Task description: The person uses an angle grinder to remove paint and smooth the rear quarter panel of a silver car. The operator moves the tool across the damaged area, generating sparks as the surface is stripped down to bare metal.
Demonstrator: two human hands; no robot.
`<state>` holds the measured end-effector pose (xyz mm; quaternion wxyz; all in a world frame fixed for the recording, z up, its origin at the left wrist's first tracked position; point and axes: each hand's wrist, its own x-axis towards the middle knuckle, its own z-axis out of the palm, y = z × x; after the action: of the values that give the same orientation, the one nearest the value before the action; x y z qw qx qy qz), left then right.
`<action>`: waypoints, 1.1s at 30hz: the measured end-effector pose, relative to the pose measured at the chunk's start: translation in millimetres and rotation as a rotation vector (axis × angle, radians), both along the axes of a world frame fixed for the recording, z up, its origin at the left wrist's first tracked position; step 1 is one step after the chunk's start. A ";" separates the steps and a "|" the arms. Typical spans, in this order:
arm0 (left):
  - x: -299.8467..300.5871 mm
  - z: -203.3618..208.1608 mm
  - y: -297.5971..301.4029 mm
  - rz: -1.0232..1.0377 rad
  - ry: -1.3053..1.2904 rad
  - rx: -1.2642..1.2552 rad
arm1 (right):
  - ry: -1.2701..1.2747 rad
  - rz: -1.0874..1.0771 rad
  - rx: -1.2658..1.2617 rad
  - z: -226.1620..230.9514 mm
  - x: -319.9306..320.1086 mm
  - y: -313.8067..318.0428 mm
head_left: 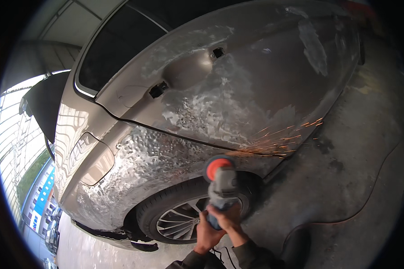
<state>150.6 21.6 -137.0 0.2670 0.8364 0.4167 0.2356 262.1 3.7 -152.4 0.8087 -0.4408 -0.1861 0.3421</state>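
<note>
Both my hands are closed round an angle grinder [224, 186]. My left hand [207, 234] wraps the body from the left, and my right hand [230, 219] grips it from the right. The grinder's red and black disc [216, 167] meets the car's rear quarter panel just above the wheel arch, beside the door's edge. Orange sparks [274, 145] spray to the right across the lower door [274, 89]. Around the disc the quarter panel [152, 150] is bare, shiny metal full of small dents. Behind the grinder is the rear wheel [177, 219], partly hidden.
The door has patches of stripped paint and two dark holes where a handle would sit. A closed fuel flap [92, 159] is at the left. The bumper edge [98, 233] hangs ragged below. A thin cable [336, 222] curves over the concrete floor [345, 148].
</note>
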 end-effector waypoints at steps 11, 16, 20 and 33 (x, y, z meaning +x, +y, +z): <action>13.4 13.6 -0.1 -0.014 -0.023 -0.021 | -0.074 -0.074 0.002 17.3 10.0 -0.4; 13.9 7.4 -7.2 -0.040 0.018 0.004 | -0.013 -0.058 -0.031 -1.2 9.2 -1.9; 19.8 16.4 -1.8 -0.011 -0.031 -0.015 | -0.017 -0.015 0.053 4.4 14.7 6.4; 18.6 1.5 2.0 -0.027 0.034 0.000 | 0.022 -0.114 0.145 -21.1 9.9 9.7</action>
<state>169.1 23.6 -135.6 0.2630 0.8458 0.4099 0.2178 272.0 13.4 -173.5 0.8586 -0.3872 -0.1761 0.2860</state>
